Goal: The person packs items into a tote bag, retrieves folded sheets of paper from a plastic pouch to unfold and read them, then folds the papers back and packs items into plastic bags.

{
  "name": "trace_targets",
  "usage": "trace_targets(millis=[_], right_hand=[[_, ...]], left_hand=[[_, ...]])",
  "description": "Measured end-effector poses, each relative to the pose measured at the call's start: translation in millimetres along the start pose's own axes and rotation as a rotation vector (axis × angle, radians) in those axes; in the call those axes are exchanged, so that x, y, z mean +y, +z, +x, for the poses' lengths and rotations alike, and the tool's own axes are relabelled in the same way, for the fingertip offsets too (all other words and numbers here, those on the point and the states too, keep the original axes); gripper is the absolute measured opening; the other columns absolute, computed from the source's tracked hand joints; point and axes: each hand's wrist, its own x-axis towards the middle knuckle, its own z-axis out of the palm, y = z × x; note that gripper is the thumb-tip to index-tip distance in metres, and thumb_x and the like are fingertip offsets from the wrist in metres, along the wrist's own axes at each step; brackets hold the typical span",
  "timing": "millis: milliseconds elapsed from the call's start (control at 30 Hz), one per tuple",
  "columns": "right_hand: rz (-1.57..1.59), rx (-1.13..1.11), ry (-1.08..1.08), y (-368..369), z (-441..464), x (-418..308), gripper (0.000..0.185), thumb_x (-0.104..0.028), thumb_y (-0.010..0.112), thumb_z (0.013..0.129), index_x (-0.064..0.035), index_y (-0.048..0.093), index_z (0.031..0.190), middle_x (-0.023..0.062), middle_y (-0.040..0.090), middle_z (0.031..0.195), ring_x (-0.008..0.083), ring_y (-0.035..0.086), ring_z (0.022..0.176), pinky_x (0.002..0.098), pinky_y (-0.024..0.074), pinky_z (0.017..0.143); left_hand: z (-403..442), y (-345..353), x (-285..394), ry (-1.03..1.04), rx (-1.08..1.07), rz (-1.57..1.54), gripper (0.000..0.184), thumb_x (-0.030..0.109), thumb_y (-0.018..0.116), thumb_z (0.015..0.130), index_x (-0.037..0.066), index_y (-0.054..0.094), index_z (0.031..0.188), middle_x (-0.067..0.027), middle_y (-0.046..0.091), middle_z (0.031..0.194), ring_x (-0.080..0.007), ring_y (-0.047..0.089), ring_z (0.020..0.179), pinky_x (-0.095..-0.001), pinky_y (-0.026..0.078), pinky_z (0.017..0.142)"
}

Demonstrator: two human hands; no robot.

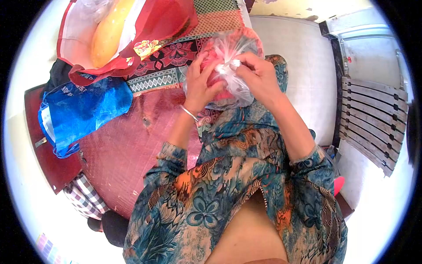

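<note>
A clear plastic bag with red and pink contents rests by my knee, its neck gathered into a white knot. My left hand is curled against the bag's left side, thumb and fingers closed on the plastic close to the knot. On the other side, my right hand pinches the knotted top between thumb and fingers. What exactly lies inside the bag is blurred by the plastic. A white bangle circles my left wrist.
A red bag holding a large yellow object stands at upper left. Below it lies a blue bag. A patterned cloth covers part of the reddish wooden surface. A slatted wooden rack is at right.
</note>
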Motion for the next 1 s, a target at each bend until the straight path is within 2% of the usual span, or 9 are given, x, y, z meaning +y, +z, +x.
trace_targets(millis=[100,300,400,500,600,700,833,933,1000], right_hand=[[0.328,0.099,-0.108,-6,-11,-42,0.021,-0.01,0.06,0.082,-0.0029,0.06,0.101,0.0021,0.063,0.077,0.0069,0.055,0.07,0.0216,0.0463,0.065],[0.381,0.198,-0.31,-30,4,-53,0.03,-0.005,0.059,0.082,-0.005,0.056,0.112,0.0051,0.063,0.089,0.009,0.057,0.079,0.0224,0.047,0.07],[0.026,0.294,-0.088,-45,16,-1,0.037,-0.007,0.056,0.084,-0.0061,0.051,0.121,0.0065,0.064,0.099,0.016,0.058,0.091,0.029,0.045,0.083],[-0.469,0.114,-0.48,-26,15,8,0.043,-0.014,0.06,0.08,-0.0081,0.051,0.122,0.0071,0.064,0.102,0.023,0.059,0.096,0.0348,0.0435,0.089],[-0.427,0.109,-0.651,0,27,-3,0.039,-0.015,0.059,0.073,-0.009,0.057,0.112,0.0121,0.059,0.104,0.032,0.055,0.099,0.0407,0.0426,0.09],[-0.54,0.026,-0.44,-7,35,-3,0.032,-0.014,0.058,0.07,-0.0094,0.061,0.102,0.0117,0.059,0.103,0.0309,0.055,0.098,0.0397,0.0446,0.087],[-0.301,0.225,-0.245,-32,28,-3,0.025,-0.008,0.059,0.071,-0.0082,0.061,0.095,0.0099,0.062,0.094,0.0263,0.059,0.088,0.0351,0.0463,0.08],[-0.088,0.296,-0.131,-34,23,8,0.019,-0.007,0.06,0.075,-0.006,0.06,0.094,0.0059,0.062,0.085,0.0175,0.058,0.077,0.0287,0.0461,0.071],[0.08,0.39,0.022,-27,12,8,0.015,-0.01,0.062,0.08,-0.0037,0.06,0.093,0.0025,0.061,0.08,0.01,0.054,0.071,0.0235,0.0442,0.064]], left_hand=[[5,11,-8,-0.03,0.059,0.025,0.041,0.015,0.068,0.068,0.01,0.06,0.108,-0.0122,0.044,0.128,-0.0324,0.042,0.115,-0.0415,0.034,0.096],[19,6,-4,0.037,0.1,0.076,0.021,0.005,0.06,0.072,0.004,0.063,0.093,-0.0114,0.052,0.118,-0.0309,0.047,0.105,-0.0399,0.035,0.092],[16,-8,9,-0.015,0.164,-0.094,0.016,0.0,0.055,0.076,0.002,0.063,0.09,-0.0096,0.056,0.104,-0.0273,0.048,0.099,-0.0355,0.036,0.089],[17,-12,23,-0.078,0.22,-0.328,0.016,-0.006,0.049,0.079,0.0,0.062,0.086,-0.0087,0.058,0.09,-0.0188,0.053,0.087,-0.0269,0.041,0.079],[32,-29,50,-0.108,0.244,-0.588,0.014,-0.011,0.047,0.078,-0.002,0.059,0.078,-0.0076,0.059,0.079,-0.0126,0.055,0.073,-0.0227,0.044,0.067],[44,-52,50,0.004,0.337,-0.631,0.014,-0.012,0.048,0.076,-0.002,0.057,0.074,-0.0072,0.06,0.075,-0.0128,0.056,0.072,-0.0244,0.045,0.067],[41,-76,20,-0.055,0.444,-0.843,0.013,-0.013,0.051,0.074,-0.002,0.057,0.074,-0.0096,0.062,0.079,-0.0154,0.058,0.076,-0.0272,0.047,0.073],[32,-75,30,-0.332,0.56,-0.216,0.014,-0.013,0.05,0.075,-0.002,0.058,0.081,-0.0097,0.061,0.079,-0.0185,0.06,0.081,-0.0286,0.047,0.077],[29,-73,53,-0.095,0.684,-0.085,0.016,-0.012,0.05,0.076,-0.002,0.058,0.086,-0.0103,0.061,0.083,-0.02,0.059,0.086,-0.0299,0.047,0.079]])
